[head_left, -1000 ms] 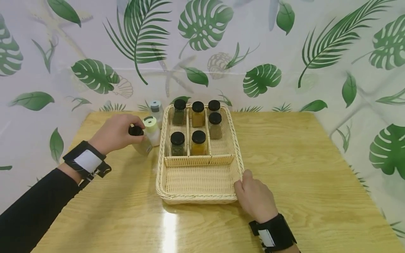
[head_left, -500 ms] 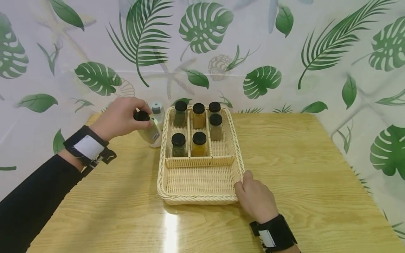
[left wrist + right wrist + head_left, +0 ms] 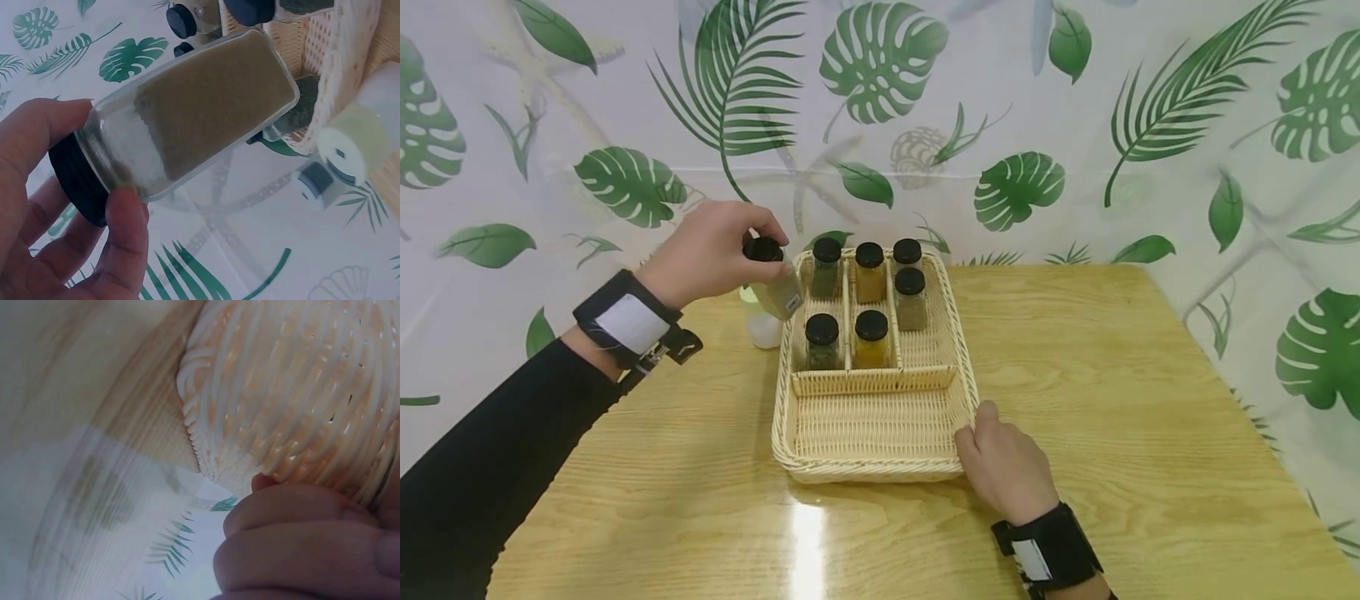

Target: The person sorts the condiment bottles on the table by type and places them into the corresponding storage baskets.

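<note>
My left hand (image 3: 718, 250) pinches a glass spice jar (image 3: 206, 112) by its black lid, tilted, at the basket's left rim. Greyish-brown powder fills much of this jar. My right hand (image 3: 1006, 462) grips the near right corner of the woven basket (image 3: 876, 471). Inside the basket, jars of green herbs (image 3: 822, 346) and yellow-orange powder (image 3: 871, 342) stand upright in the left and middle compartments. The right compartment holds two black-lidded jars, the nearer one a brownish jar (image 3: 911, 304). The wide front compartment (image 3: 872, 425) holds nothing.
A white bottle with a pale yellow-green cap (image 3: 763, 325) stands left of the basket, partly behind my left hand. The left wrist view also shows a bottle with a grey-and-white cap (image 3: 315, 181). A leaf-patterned cloth (image 3: 1015, 83) hangs behind the wooden table (image 3: 1075, 367).
My left hand has lifted the jar from left of the basket and carried it up and rightward to the rim. The right hand keeps its grip on the corner.
</note>
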`<state>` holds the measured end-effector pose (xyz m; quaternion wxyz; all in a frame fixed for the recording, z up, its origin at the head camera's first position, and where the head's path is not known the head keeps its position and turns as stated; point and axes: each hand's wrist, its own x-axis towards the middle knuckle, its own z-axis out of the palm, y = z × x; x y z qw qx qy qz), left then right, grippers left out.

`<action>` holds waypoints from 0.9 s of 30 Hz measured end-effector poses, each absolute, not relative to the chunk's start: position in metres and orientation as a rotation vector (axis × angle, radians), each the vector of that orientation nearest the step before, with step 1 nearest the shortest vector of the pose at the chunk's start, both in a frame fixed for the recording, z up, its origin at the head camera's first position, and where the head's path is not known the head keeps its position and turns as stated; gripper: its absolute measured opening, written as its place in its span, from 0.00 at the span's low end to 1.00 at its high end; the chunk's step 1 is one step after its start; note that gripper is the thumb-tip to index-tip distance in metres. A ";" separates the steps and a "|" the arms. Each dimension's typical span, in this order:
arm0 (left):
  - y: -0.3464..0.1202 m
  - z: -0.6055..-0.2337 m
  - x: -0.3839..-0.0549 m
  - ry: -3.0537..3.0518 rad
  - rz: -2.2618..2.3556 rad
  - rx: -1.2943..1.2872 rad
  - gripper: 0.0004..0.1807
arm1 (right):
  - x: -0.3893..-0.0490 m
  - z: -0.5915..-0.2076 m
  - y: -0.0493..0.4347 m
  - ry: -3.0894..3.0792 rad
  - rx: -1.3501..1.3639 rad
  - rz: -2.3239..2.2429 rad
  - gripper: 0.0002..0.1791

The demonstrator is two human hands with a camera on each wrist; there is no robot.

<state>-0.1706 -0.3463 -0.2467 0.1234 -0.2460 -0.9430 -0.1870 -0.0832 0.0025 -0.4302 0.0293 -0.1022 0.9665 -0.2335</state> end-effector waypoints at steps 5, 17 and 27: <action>-0.330 -0.239 -0.175 -2.718 -0.563 -0.770 0.10 | -0.084 -0.430 0.003 2.980 -0.319 -0.734 0.10; -0.287 -0.235 -0.185 -2.637 -0.625 -0.921 0.10 | -0.083 -0.432 0.004 2.975 -0.302 -0.732 0.10; -0.251 -0.236 -0.193 -2.617 -0.597 -1.034 0.11 | -0.083 -0.432 0.004 2.990 -0.307 -0.740 0.10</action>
